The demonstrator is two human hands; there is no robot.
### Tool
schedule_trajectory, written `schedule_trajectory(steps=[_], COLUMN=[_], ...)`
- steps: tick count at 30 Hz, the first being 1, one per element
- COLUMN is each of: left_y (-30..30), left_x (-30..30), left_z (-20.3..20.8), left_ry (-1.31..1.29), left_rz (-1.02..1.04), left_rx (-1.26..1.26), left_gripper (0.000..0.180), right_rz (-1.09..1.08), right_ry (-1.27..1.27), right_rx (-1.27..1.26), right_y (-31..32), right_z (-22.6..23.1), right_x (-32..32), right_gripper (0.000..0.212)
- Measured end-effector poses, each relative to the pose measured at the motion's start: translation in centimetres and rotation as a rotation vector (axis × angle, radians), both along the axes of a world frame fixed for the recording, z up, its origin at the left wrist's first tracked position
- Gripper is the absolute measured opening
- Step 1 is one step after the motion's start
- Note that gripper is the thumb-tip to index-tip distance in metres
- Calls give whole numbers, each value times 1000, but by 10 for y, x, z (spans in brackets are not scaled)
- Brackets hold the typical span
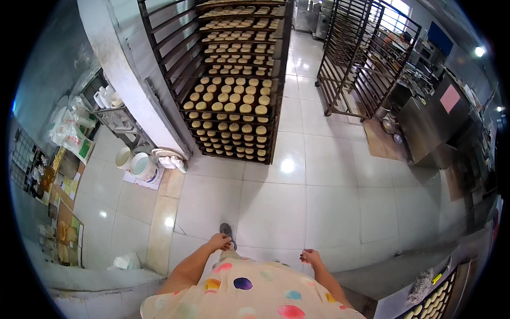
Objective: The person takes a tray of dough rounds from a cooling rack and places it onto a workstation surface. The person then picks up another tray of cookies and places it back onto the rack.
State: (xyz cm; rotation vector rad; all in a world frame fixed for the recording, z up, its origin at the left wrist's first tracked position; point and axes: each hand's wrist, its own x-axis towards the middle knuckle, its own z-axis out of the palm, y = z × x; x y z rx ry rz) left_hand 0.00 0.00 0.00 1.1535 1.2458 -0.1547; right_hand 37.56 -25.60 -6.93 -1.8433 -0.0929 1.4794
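Head view: loaded rack [279, 85] stands, long axis vertical.

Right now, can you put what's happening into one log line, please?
left hand: nothing seen held | right hand: nothing seen held | rack: ahead, holding buns | other rack: ahead, right

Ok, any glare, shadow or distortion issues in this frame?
Head view: bright light spots glare off the floor; head view: window washed out; head view: soft shadow at the loaded rack's foot; head view: black fisheye surround, floor seams bowing toward the rim.
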Motion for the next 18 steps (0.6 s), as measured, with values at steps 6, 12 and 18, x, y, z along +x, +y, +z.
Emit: schedule_trajectory(steps=[6, 12, 18], left_y=[150, 288, 427], left_x=[-54, -79, -71], left_z=[11, 32, 62], left_ry=[-201, -349, -533], left_rz=[459, 632, 765], left_rx=[-54, -20, 97], left_gripper=[24, 25, 29], right_rz=[-173, -289, -275], right_ry=[73, 132, 81], right_rx=[62, 221, 419], right_y=[122, 259, 440], right_z=[16, 47, 112], right_x=[-59, -79, -61], right_gripper=[31, 33, 35])
